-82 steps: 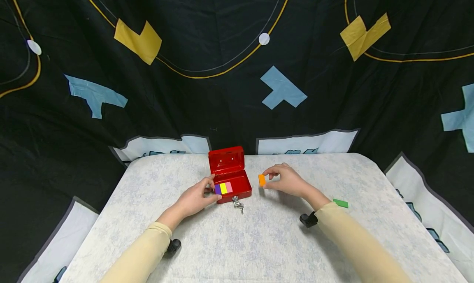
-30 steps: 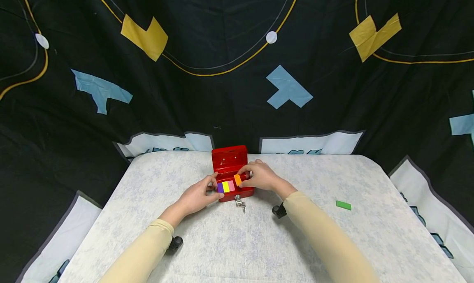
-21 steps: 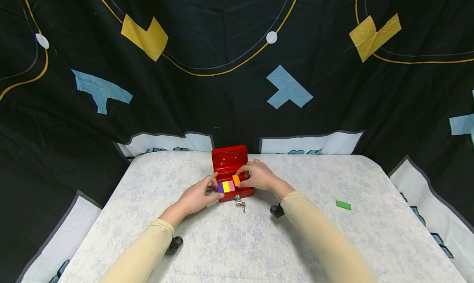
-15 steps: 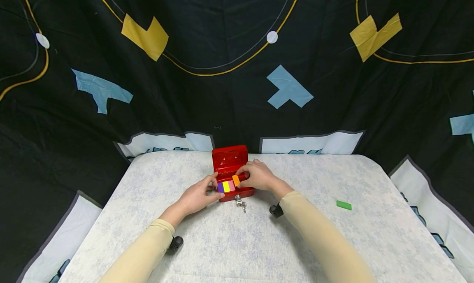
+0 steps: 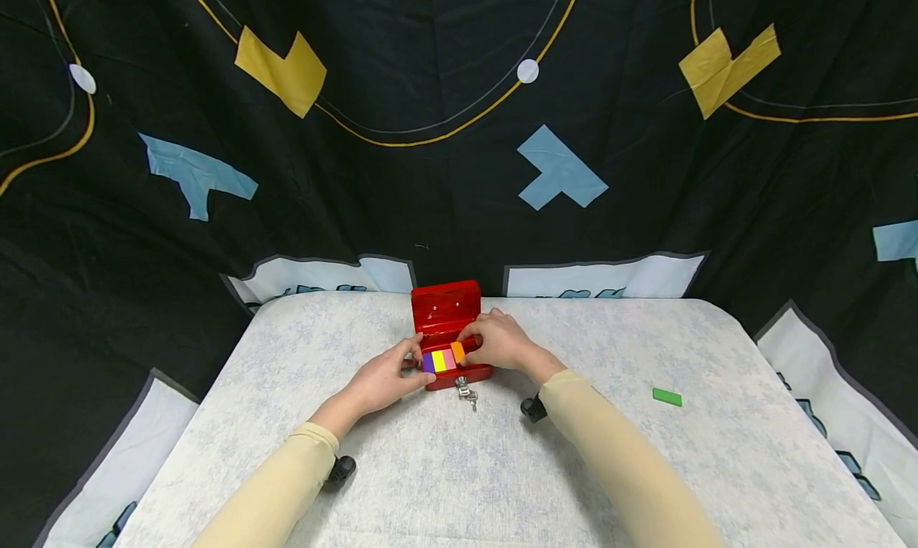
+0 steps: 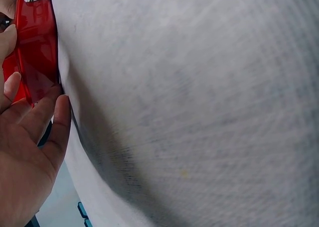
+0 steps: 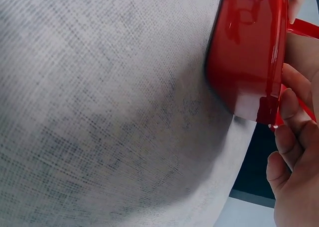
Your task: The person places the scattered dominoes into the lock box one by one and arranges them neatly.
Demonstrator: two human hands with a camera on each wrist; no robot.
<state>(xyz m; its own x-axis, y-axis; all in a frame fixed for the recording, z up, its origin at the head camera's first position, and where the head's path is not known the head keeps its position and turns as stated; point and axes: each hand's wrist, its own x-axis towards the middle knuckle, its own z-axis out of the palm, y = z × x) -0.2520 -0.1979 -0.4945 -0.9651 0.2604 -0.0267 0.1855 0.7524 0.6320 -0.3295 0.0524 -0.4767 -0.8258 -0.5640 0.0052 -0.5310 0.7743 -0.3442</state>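
One orange block (image 5: 457, 352) in the right grip (image 5: 500, 342) shows in head view alone.

Box (image 5: 446, 381) sits toward the far side of the table (image 5: 430, 468), with its lid (image 5: 445, 305) up at the back and the keys (image 5: 472, 400) out front. Inside, there's a three-block row (image 5: 439, 362) on the left, and a fourth block (image 5: 457, 351) just right of that, in the right hand (image 5: 500, 342). Left hand (image 5: 383, 379) is at the box's left end. One loose block (image 5: 667, 397) lies well off to the right on the table, and a curtain (image 5: 445, 213) hangs behind everything.
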